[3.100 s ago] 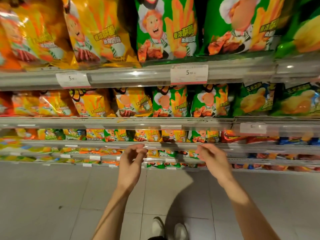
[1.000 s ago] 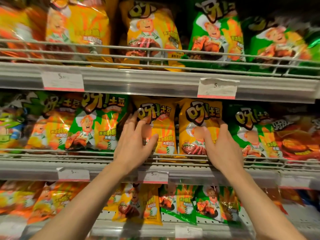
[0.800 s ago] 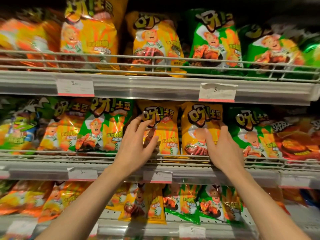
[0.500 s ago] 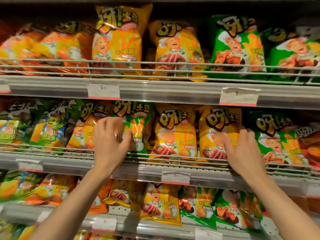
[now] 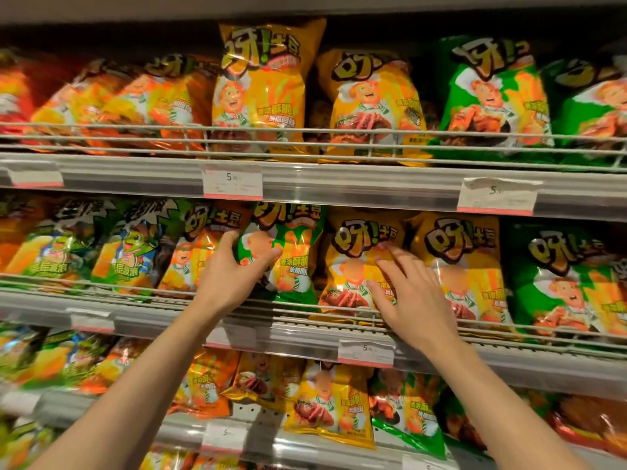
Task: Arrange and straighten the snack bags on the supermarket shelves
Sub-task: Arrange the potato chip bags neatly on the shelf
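**Middle shelf: both hands on snack bags**

Three shelves in view; middle shelf [image 5: 305,329] has a wire rail along its front that hides the bag bottoms. Bags at far left are blurred, print unreadable; those at the right edge are cut off.

Green bag [image 5: 291,262] stands on the middle shelf, leaning slightly, left of yellow bag [image 5: 353,266].

Left hand [image 5: 230,276] grips the green bag's left edge: thumb curled over the front, fingers wrapped behind and mostly hidden.

Right hand [image 5: 410,293] lies on the yellow bag's right side, fingers straight and slightly spread; fingertips motion-blurred.

Price tag [image 5: 366,352] text illegible.
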